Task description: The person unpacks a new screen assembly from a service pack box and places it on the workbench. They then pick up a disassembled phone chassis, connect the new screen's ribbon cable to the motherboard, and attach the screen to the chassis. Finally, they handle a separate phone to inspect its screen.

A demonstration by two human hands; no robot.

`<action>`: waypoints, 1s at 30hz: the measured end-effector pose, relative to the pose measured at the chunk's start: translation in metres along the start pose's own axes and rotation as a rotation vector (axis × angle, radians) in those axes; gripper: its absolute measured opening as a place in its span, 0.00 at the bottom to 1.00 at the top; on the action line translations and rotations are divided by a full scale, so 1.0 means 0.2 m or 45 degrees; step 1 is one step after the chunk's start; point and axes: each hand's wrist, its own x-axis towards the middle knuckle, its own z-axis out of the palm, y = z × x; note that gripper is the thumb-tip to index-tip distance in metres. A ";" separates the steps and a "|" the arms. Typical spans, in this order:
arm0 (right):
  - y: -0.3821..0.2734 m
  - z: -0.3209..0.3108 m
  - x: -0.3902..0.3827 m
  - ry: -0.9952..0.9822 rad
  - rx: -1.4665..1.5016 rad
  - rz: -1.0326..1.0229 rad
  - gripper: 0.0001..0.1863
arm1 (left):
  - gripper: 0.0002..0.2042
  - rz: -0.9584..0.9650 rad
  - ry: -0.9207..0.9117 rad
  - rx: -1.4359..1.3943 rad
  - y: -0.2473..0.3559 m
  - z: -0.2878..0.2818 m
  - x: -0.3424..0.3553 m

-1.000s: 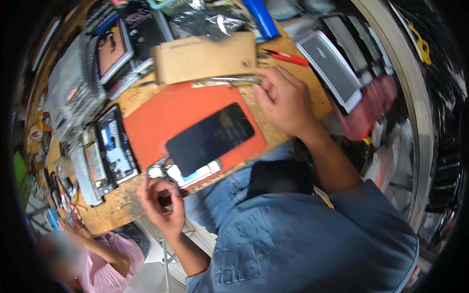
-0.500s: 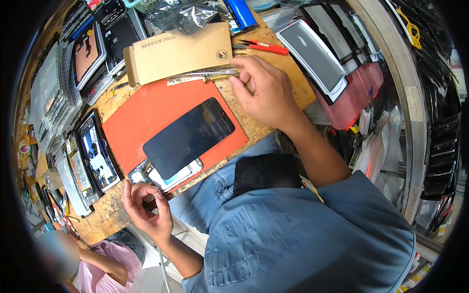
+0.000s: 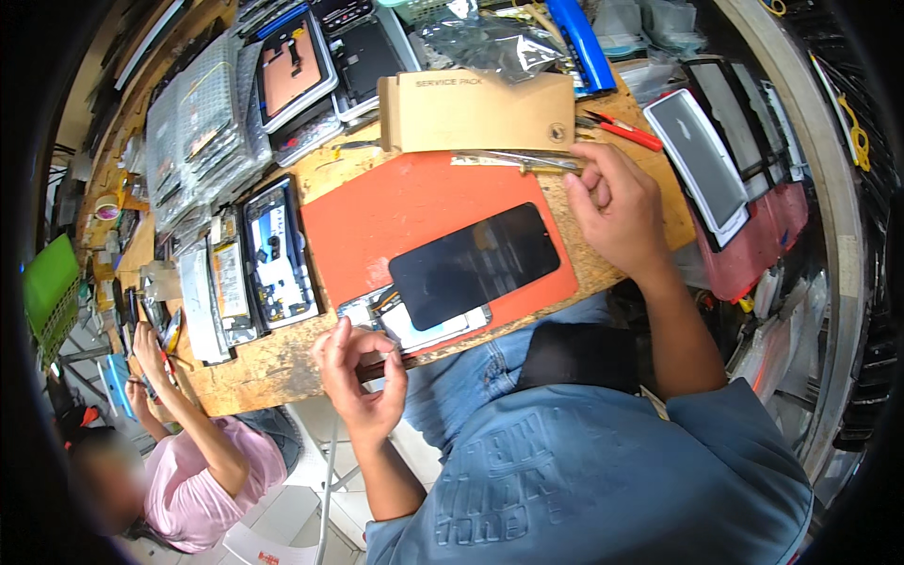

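Fingers of the left hand (image 3: 363, 388) curl loosely, a gap between them and the thumb, beside the left end of an opened phone (image 3: 433, 337); whether they pinch anything small cannot be told. The opened phone lies near the front edge of a scuffed wooden bench (image 3: 268, 372), dark circuitry showing at its left and a white area farther right. A black screen (image 3: 476, 264) rests aslant over it, hiding much of it: a glossy, round-cornered slab with faint reflections. Both sit on a flat orange mat (image 3: 353, 231). Beyond, the right hand (image 3: 617, 202) is half curled, thumb and forefinger close to the ends of slim metal tools (image 3: 544, 161); whether it grasps one cannot be told. Around these, from the left, come a co-worker in a pink shirt (image 3: 202, 485), a tall stack of bubble-wrapped packs (image 3: 193, 127) and a second opened phone (image 3: 276, 250) with blue-and-white innards. A tan cardboard box (image 3: 480, 118) lies across the mat's far edge, just behind the tools, with crinkled, shiny dark plastic (image 3: 490, 42) at its back. Rightward follow a smooth blue bar (image 3: 579, 47), a red-handled tool (image 3: 631, 135) and a white-framed grey panel (image 3: 697, 155) beside translucent pink plastic (image 3: 758, 235).
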 end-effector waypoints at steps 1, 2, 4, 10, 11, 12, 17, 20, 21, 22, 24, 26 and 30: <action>0.01 0.00 0.00 0.030 -0.005 -0.051 0.15 | 0.37 0.025 0.012 0.004 0.00 0.00 0.01; 0.02 0.00 0.00 0.030 -0.017 -0.030 0.15 | 0.37 0.090 0.017 0.038 0.00 0.01 0.03; 0.02 0.00 -0.01 0.011 -0.024 -0.002 0.16 | 0.36 0.093 0.015 0.076 0.00 0.01 0.03; 0.03 0.01 -0.02 0.023 0.042 0.010 0.16 | 0.35 0.144 -0.002 0.145 0.00 0.00 0.05; 0.03 0.01 -0.01 0.016 0.046 0.008 0.16 | 0.35 0.129 -0.001 0.133 0.00 0.00 0.04; 0.03 0.01 -0.01 0.011 0.050 0.006 0.16 | 0.36 0.122 -0.001 0.124 0.01 0.00 0.04; 0.04 0.01 -0.01 0.016 0.035 -0.021 0.16 | 0.36 0.163 0.002 0.123 -0.01 0.00 0.05; 0.04 0.01 -0.01 0.024 0.019 -0.031 0.16 | 0.37 0.144 -0.006 0.110 0.00 0.00 0.05; 0.03 0.01 -0.01 0.016 0.022 -0.021 0.16 | 0.37 0.117 -0.005 0.094 0.00 0.00 0.04; 0.03 0.00 -0.01 0.009 0.024 -0.011 0.16 | 0.37 0.100 -0.005 0.089 0.00 0.00 0.03; 0.02 0.00 -0.01 0.006 0.015 -0.017 0.16 | 0.37 0.088 -0.004 0.092 0.00 0.00 0.02; 0.02 -0.01 -0.01 -0.002 0.006 -0.005 0.16 | 0.37 0.090 -0.006 0.092 0.00 0.00 0.03; 0.01 -0.01 -0.01 -0.003 -0.009 0.005 0.16 | 0.37 0.075 -0.013 0.051 -0.01 0.00 0.02</action>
